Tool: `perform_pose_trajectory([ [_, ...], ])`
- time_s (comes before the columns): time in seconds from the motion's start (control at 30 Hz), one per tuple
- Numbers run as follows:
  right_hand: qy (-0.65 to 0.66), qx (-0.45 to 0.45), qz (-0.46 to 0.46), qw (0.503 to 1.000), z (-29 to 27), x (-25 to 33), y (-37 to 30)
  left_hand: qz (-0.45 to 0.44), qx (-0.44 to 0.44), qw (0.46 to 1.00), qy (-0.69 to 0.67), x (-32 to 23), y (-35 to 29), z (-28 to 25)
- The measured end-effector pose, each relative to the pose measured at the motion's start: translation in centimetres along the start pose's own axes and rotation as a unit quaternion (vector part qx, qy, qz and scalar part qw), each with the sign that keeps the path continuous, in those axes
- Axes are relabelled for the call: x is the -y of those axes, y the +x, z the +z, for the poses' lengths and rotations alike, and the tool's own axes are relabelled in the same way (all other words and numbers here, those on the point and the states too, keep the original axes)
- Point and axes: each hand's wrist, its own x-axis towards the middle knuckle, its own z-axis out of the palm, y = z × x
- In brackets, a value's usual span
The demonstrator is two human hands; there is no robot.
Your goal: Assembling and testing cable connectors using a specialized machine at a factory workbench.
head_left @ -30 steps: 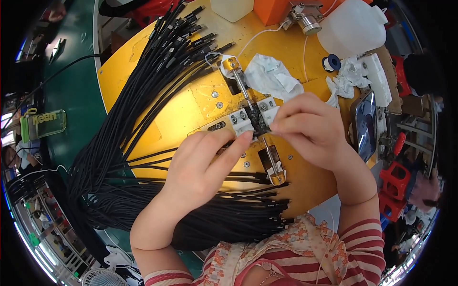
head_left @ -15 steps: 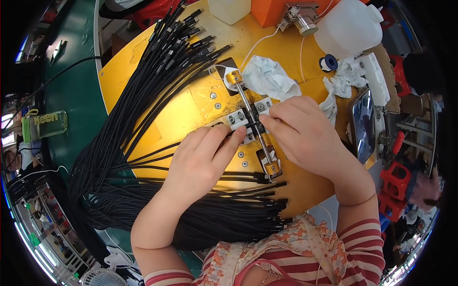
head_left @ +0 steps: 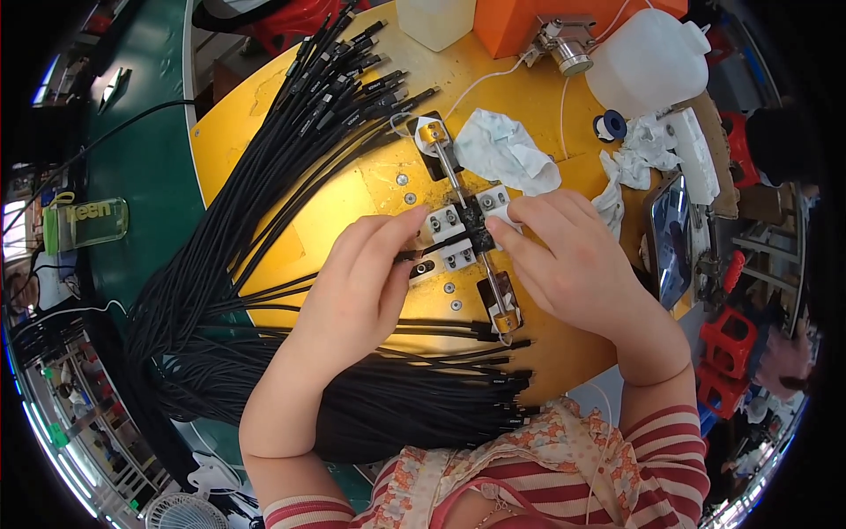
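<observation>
Yellow round tabletop [head_left: 335, 212]: both hands' fingers [head_left: 401, 225] pinch metal clamp jig [head_left: 467, 231].

Cables [head_left: 264, 220] left of fixture [head_left: 465, 231]; crumpled cloth [head_left: 507, 154] behind it.

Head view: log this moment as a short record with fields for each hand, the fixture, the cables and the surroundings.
left hand: left hand with fingertips on a black cable end at the small clamp fixture
right hand: right hand pinching at the fixture's right side
fixture: white blocks on a metal rod with brass ends, mounted on the yellow table
cables: large bundle of black cables fanned across the table, another batch near the person's body
surroundings: crumpled white cloth, white plastic jug, orange box
</observation>
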Motion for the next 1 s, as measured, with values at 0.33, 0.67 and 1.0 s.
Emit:
perform_pose_trajectory([
  [0.33,0.058,-0.031,-0.006,0.998,0.7,0.1,0.0,-0.048,0.069,0.996,0.032,0.6,-0.5,-1.5],
  [0.67,0.028,-0.059,0.000,0.998,-0.1,-0.7,-0.2,0.064,0.251,0.950,-0.174,-0.5,0.2,-5.5],
  [1.0,0.392,-0.003,-0.186,0.901,-0.1,3.2,0.0,0.076,0.246,0.917,-0.305,-2.4,-2.7,0.1],
])
